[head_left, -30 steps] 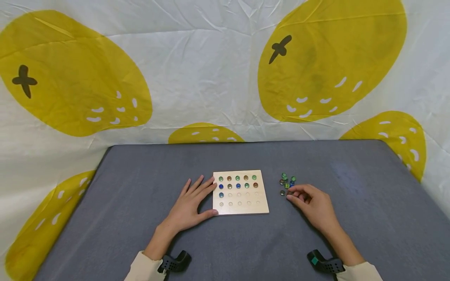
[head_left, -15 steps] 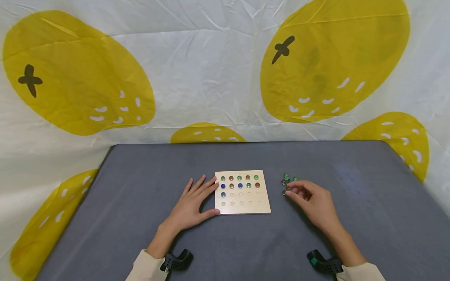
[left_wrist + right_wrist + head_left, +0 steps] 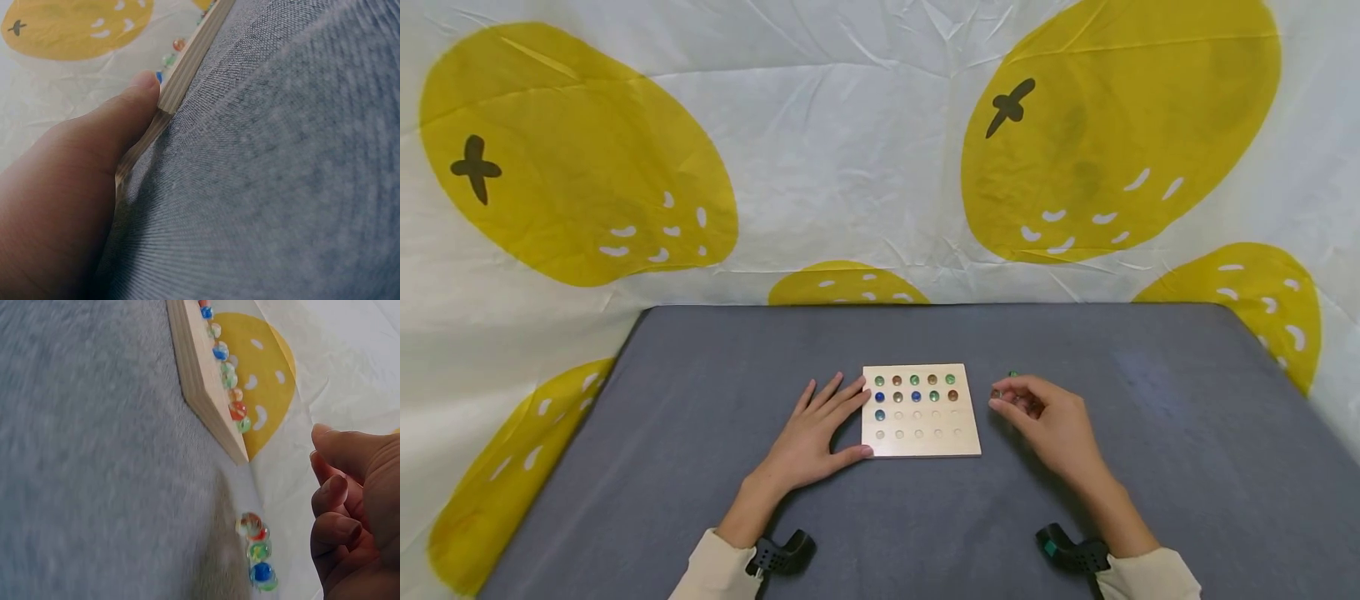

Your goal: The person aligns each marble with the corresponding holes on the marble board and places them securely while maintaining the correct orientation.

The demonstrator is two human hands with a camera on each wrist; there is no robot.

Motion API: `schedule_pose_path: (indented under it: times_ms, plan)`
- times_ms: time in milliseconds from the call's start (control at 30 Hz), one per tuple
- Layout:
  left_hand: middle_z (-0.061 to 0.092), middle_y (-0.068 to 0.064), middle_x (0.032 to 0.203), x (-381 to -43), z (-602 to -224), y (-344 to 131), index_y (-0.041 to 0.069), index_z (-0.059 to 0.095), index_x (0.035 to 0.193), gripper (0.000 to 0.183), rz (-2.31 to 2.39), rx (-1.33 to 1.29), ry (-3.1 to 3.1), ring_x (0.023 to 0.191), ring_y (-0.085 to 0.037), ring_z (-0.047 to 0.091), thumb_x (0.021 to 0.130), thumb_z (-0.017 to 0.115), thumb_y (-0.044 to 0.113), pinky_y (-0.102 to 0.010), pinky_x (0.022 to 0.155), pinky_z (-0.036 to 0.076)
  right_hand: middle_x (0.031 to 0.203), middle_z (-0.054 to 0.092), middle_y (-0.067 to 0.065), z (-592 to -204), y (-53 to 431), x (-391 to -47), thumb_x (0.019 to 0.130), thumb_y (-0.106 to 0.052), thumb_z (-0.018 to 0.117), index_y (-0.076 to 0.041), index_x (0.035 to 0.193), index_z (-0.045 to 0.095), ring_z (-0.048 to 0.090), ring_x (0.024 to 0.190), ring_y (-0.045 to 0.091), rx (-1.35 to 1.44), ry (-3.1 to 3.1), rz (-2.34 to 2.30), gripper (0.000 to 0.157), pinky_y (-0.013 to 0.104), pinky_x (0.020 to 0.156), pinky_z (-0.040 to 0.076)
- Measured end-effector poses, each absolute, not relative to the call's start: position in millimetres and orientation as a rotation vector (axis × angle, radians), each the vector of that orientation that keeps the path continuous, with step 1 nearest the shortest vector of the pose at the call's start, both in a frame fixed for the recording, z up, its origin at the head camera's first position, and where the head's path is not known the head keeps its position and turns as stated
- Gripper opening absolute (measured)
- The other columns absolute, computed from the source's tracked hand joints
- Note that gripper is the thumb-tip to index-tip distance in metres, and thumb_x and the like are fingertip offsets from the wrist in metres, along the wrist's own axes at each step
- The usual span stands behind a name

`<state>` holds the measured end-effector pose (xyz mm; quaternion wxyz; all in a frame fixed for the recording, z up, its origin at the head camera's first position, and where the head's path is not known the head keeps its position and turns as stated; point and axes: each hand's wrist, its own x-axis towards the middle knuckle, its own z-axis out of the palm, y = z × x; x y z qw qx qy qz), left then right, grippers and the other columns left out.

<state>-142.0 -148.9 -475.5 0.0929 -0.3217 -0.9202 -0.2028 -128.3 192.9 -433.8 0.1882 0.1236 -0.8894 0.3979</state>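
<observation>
A pale wooden board (image 3: 925, 447) with rows of shallow round dimples lies on the table. Green, brown and blue glass marbles fill its two far rows, and a blue marble (image 3: 880, 415) sits at the left of the third row. My left hand (image 3: 808, 442) rests spread along the board's left edge, thumb at the near corner. Right of the board, my right hand (image 3: 1047, 421) pinches a brownish marble (image 3: 996, 394) between thumb and fingertips, raised over the table. In the right wrist view the fingers hide that marble.
Several loose marbles (image 3: 259, 552) lie on the cloth beside the right hand, mostly covered by it in the head view. Grey cloth covers the table (image 3: 737, 350). A white curtain with yellow fruit prints (image 3: 850, 167) hangs behind.
My right hand has picked up a marble from the loose group and moved left toward the board. The left hand stays at the board's edge. The head view has shifted slightly.
</observation>
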Motion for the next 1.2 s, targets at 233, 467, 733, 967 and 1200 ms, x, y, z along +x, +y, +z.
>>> schedule_pose_path:
  times_ms: [233, 467, 733, 967, 1200]
  plan:
    - [0.03, 0.001, 0.154, -142, -475, -148, 0.019, 0.039, 0.149, 0.077, -0.603, -0.955, -2.733, 0.142, -0.029, 0.021, 0.087, 0.058, 0.06, -0.056, 0.113, 0.009, 0.074, 0.061, -0.006, -433, 179, -130, 0.082, -0.014, 0.078, -0.012, 0.095, 0.073, 0.052, 0.061, 0.008, 0.374, -2.497, 1.193, 0.014, 0.017, 0.051, 0.042]
    - [0.029, 0.002, 0.155, -142, -477, -149, 0.02, 0.038, 0.149, 0.077, -0.6, -0.95, -2.735, 0.143, -0.028, 0.02, 0.086, 0.058, 0.061, -0.055, 0.113, 0.008, 0.074, 0.06, -0.007, -431, 164, -132, 0.082, -0.012, 0.077, -0.012, 0.096, 0.072, 0.052, 0.061, 0.009, 0.404, -2.518, 1.235, 0.015, 0.021, 0.051, 0.044]
    - [0.028, 0.003, 0.155, -142, -476, -148, 0.02, 0.038, 0.149, 0.078, -0.599, -0.95, -2.736, 0.143, -0.028, 0.02, 0.086, 0.059, 0.061, -0.055, 0.113, 0.008, 0.074, 0.06, -0.007, -429, 146, -133, 0.082, -0.012, 0.077, -0.012, 0.096, 0.072, 0.052, 0.06, 0.01, 0.441, -2.525, 1.301, 0.015, 0.022, 0.051, 0.044]
    - [0.029, 0.002, 0.154, -142, -474, -147, 0.019, 0.039, 0.149, 0.077, -0.601, -0.949, -2.737, 0.143, -0.029, 0.021, 0.086, 0.06, 0.06, -0.056, 0.113, 0.009, 0.073, 0.059, -0.009, -434, 131, -136, 0.081, -0.012, 0.078, -0.013, 0.094, 0.072, 0.052, 0.062, 0.008, 0.485, -2.516, 1.336, 0.014, 0.022, 0.055, 0.045]
    - [0.029, 0.003, 0.155, -142, -474, -148, 0.02, 0.039, 0.149, 0.077, -0.6, -0.942, -2.747, 0.143, -0.028, 0.021, 0.086, 0.059, 0.061, -0.055, 0.113, 0.009, 0.073, 0.058, -0.01, -439, 118, -138, 0.081, -0.014, 0.079, -0.014, 0.093, 0.073, 0.052, 0.062, 0.007, 0.533, -2.507, 1.361, 0.013, 0.022, 0.055, 0.045]
